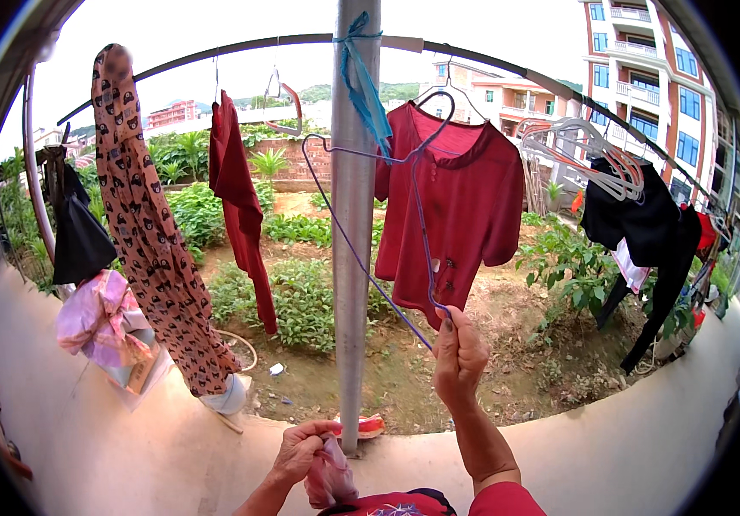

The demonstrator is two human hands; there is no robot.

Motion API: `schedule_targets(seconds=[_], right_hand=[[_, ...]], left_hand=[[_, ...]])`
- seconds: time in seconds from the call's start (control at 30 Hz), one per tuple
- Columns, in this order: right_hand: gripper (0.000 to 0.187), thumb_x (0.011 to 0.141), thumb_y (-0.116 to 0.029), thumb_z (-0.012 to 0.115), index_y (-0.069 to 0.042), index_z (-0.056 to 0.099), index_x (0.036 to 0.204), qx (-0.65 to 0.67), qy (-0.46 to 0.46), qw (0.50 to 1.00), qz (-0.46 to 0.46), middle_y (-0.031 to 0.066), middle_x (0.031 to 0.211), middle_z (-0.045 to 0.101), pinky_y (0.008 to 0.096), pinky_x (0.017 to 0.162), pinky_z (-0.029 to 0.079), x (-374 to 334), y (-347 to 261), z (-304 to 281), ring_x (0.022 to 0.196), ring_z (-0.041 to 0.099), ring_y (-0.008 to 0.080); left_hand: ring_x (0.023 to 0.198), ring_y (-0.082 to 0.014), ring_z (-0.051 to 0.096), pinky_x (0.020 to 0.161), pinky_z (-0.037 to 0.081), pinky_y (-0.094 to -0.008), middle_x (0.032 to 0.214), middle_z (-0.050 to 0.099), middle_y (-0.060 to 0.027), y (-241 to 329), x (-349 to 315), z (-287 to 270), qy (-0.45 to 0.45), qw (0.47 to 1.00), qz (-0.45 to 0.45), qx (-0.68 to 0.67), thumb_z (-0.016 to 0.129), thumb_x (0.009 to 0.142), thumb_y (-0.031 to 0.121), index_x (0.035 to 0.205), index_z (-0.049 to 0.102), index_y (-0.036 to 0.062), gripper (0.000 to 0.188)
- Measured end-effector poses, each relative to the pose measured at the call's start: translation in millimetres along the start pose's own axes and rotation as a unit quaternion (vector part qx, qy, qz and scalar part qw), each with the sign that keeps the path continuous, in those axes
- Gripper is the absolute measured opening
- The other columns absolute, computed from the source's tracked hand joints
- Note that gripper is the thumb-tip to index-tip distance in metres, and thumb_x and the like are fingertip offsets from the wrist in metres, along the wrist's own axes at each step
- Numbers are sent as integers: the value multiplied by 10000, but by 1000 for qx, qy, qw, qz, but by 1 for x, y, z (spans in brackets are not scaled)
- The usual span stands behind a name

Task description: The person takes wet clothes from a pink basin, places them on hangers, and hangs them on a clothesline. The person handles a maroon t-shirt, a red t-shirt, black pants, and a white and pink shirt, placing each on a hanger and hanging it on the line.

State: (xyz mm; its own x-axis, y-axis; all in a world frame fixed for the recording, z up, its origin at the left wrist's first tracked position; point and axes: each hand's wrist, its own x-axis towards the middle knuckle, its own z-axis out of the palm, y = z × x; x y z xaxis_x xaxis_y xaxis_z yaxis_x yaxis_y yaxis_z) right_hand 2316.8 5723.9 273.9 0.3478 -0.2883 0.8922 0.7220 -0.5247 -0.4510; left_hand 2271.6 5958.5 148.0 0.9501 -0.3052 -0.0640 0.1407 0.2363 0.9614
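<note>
My right hand (460, 357) is raised and closed on one end of a purple wire hanger (370, 277). The hanger tilts up and away, its hook toward the maroon short-sleeved shirt (452, 202) that hangs beyond it. Low in front of me, my left hand (299, 451) pinches a pale pink cloth (331, 477), which droops in folds; what kind of garment it is cannot be made out. The hanger and the cloth are apart.
A metal post (355, 284) with a blue strip (361, 77) tied on stands ahead. From the curved rail (508, 64) hang a patterned brown garment (133, 181), a dark red garment (234, 181), several hangers (576, 146) and black clothes (637, 215). A white bucket (228, 396) stands left.
</note>
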Motion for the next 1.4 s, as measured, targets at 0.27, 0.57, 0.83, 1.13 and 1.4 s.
schedule_targets(seconds=[0.27, 0.57, 0.83, 1.13, 1.4], right_hand=[[228, 935, -93, 476, 27, 581, 1098, 190, -37, 938, 287, -64, 571, 363, 202, 434, 241, -102, 26, -121, 468, 301, 21], [227, 880, -31, 530, 6, 610, 1090, 191, -177, 864, 431, 35, 649, 598, 233, 616, 446, -169, 13, -183, 600, 523, 109], [586, 734, -191, 703, -69, 478, 1262, 76, -375, 827, 413, 46, 987, 669, 335, 804, 436, -129, 32, -204, 896, 603, 177], [680, 745, -225, 678, -37, 387, 1330, 171, -555, 791, 194, 160, 1223, 507, 387, 932, 397, -138, 56, -229, 1091, 501, 297], [458, 793, -109, 655, -33, 489, 1213, 85, -383, 854, 342, 117, 781, 568, 293, 619, 475, -111, 74, -267, 652, 569, 222]], left_hand=[[682, -131, 585, 630, 515, -241, 846, 600, -86, 48, 64, 10, -40, 973, -26, -227, 376, 674, -121, 1348, 368, 23, 689], [638, -192, 570, 646, 505, -294, 734, 561, -66, 36, 109, 58, -102, 979, -48, -171, 384, 690, -64, 837, 501, 43, 217], [559, -186, 538, 430, 438, -291, 667, 506, -72, -14, 111, 138, -134, 983, -123, -13, 374, 729, -9, 724, 480, 61, 127], [692, -163, 564, 634, 493, -277, 871, 611, -131, -104, 146, 186, -117, 970, -201, 67, 374, 690, -52, 685, 492, 43, 152], [924, -246, 610, 826, 500, -346, 1000, 612, -178, -127, 172, 243, -132, 975, -169, 64, 367, 696, -71, 910, 483, -2, 252]])
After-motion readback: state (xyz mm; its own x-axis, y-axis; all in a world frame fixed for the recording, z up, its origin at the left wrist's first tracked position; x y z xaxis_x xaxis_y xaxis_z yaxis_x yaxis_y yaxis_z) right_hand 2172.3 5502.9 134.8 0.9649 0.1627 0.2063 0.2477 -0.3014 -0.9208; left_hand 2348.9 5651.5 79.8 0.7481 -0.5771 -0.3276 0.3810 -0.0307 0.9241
